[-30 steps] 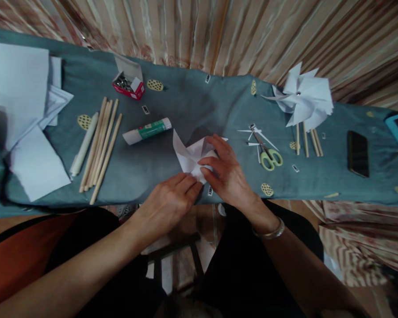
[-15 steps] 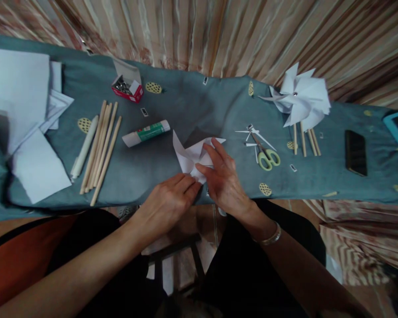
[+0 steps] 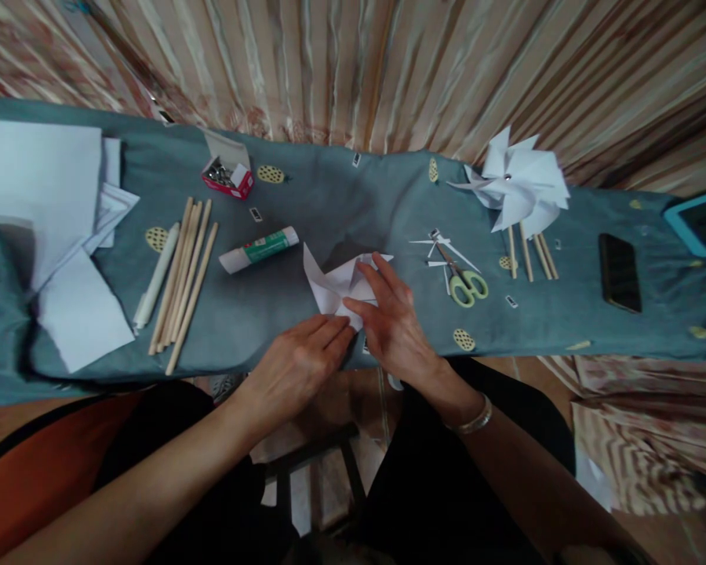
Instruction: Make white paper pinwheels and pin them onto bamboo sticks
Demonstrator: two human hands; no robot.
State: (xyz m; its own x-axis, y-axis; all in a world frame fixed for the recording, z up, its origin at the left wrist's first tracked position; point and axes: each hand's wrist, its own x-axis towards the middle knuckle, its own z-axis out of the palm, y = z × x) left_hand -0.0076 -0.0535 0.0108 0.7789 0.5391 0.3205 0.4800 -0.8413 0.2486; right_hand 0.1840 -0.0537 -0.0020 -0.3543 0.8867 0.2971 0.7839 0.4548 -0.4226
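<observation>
A white paper pinwheel (image 3: 328,292) with pointed, curled blades lies near the front edge of the cloth, between my hands. My left hand (image 3: 306,351) has its fingers closed together on the near edge of the paper; the fingertips are partly hidden. From the right, my right hand (image 3: 391,314) presses down on the pinwheel, thumb near its middle and fingers on the right blade. A glue stick (image 3: 266,248) lies to the left of the paper. Green-handled scissors (image 3: 467,286) rest to the right among thin paper scraps (image 3: 441,243).
Several wooden sticks (image 3: 182,290) and a pale pen (image 3: 158,275) lie left, beside white paper sheets (image 3: 52,180). A red box of metal pins (image 3: 228,179) stands behind. Finished paper pinwheels (image 3: 526,176) on sticks, a phone (image 3: 620,272) and a blue-framed device (image 3: 703,224) are right.
The view has shifted slightly, so the table's things sit a little lower at the left. Both hands stay on the paper pinwheel in nearly the same pose.
</observation>
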